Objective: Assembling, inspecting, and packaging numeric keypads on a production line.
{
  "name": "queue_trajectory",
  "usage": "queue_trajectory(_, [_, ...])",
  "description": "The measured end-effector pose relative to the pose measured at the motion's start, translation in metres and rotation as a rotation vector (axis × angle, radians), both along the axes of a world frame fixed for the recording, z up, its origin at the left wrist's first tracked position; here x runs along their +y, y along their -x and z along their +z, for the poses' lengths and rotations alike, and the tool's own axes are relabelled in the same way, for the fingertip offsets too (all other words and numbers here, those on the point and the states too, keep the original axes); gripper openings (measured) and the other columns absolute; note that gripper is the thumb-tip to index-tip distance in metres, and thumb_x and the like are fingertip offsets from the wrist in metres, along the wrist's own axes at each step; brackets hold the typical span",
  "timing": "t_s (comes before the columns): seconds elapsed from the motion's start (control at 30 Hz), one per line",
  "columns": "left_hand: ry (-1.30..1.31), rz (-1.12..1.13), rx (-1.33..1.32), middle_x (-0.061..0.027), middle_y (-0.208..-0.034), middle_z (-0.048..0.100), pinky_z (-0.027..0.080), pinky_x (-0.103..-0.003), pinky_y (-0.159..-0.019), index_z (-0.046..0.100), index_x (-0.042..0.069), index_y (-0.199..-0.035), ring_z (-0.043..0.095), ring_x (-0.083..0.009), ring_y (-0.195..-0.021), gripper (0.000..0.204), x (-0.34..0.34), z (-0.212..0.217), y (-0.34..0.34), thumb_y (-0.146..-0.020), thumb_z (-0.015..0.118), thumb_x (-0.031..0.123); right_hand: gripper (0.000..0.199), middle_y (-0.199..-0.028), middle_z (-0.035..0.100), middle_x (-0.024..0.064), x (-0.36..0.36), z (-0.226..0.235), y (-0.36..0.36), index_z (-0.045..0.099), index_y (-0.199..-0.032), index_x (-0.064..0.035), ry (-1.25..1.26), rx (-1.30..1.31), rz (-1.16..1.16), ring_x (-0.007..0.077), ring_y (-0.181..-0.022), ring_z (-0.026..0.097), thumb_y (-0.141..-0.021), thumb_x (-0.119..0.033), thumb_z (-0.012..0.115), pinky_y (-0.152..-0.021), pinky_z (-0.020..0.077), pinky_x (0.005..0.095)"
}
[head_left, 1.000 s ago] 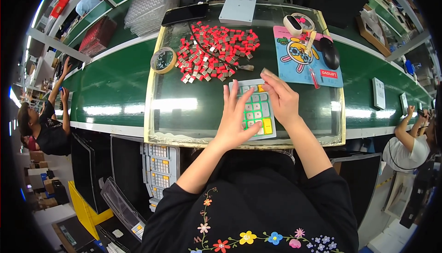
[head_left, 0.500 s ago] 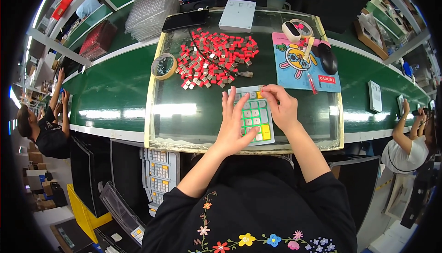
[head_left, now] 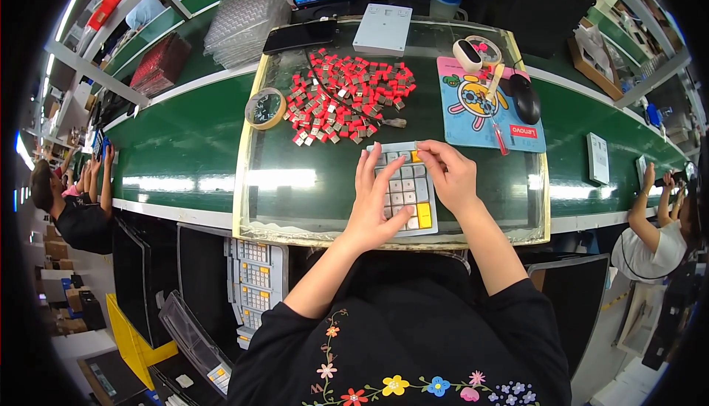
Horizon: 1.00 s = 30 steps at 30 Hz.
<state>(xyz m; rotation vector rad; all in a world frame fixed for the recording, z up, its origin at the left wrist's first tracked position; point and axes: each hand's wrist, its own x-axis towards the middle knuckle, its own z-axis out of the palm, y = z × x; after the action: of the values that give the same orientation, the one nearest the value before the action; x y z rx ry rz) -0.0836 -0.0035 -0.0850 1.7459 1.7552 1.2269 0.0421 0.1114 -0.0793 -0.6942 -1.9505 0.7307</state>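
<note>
head view: left hand [head_left: 368,208], fingers splayed, across grey-and-yellow rectangular plastic keypad [head_left: 409,186]; right hand [head_left: 455,181] curled at its far-right corner, grip unclear.
probably light, stiff; best held by side edges.

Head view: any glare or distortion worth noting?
Head view, mid-height: white glare streaks the green workbench on both sides of the numeric keypad; head view, rim: fisheye curvature bends the bench edges and the corners go black.
</note>
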Motion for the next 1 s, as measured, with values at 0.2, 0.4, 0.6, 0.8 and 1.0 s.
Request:
queue_trajectory(0.2, [-0.029,0.011,-0.074,-0.0196,-0.147,0.010,0.015,-0.054,-0.106,0.030,0.012,-0.137,0.006,-0.0448,-0.134,0.074,0.0000,-0.0019,-0.0009,-0.072,0.062,0.024,0.018,-0.083,0.067,0.0018,-0.0012,0.0025,0.0011,0.064,-0.094,-0.0056,0.011,0.006,0.001,0.0107,-0.058,0.057,-0.076,0.000,0.064,-0.048,0.0427,0.0196])
queue_trajectory(0.4, [-0.032,0.017,-0.082,-0.0198,-0.146,0.012,0.016,-0.053,-0.106,0.028,0.011,-0.137,0.007,-0.0442,-0.134,0.075,-0.0004,-0.0029,-0.0008,-0.071,0.062,0.023,0.020,-0.086,0.067,0.0026,-0.0015,0.0047,-0.0008,0.065,-0.095,-0.0062,-0.002,-0.047,-0.008,0.0113,-0.061,0.059,-0.077,0.001,0.063,-0.050,0.0437,0.0198])
queue_trajectory(0.6, [-0.032,0.016,-0.055,-0.0203,-0.146,0.013,0.016,-0.053,-0.106,0.027,0.010,-0.138,0.008,-0.0445,-0.134,0.076,-0.0010,-0.0005,-0.0012,-0.071,0.062,0.022,0.023,-0.092,0.067,0.0037,0.0020,0.0018,0.0002,0.066,-0.097,-0.0069,-0.077,-0.023,0.012,0.0120,-0.064,0.059,-0.077,0.003,0.061,-0.051,0.0443,0.0200])
queue_trajectory(0.8, [-0.042,0.024,-0.066,-0.0207,-0.146,0.014,0.016,-0.053,-0.106,0.027,0.010,-0.138,0.008,-0.0446,-0.134,0.077,-0.0004,-0.0016,-0.0013,-0.071,0.062,0.022,0.024,-0.095,0.066,0.0042,0.0026,0.0007,0.0005,0.066,-0.097,-0.0074,-0.065,-0.023,0.018,0.0123,-0.065,0.060,-0.077,0.003,0.060,-0.052,0.0446,0.0202])
queue_trajectory(1.0, [-0.058,0.020,-0.086,-0.0209,-0.145,0.015,0.015,-0.053,-0.106,0.026,0.010,-0.138,0.009,-0.0444,-0.134,0.078,-0.0005,-0.0041,-0.0011,-0.070,0.062,0.022,0.025,-0.096,0.066,0.0043,0.0026,-0.0003,0.0008,0.066,-0.097,-0.0079,-0.035,-0.020,0.018,0.0124,-0.064,0.059,-0.076,0.004,0.060,-0.052,0.0447,0.0204])
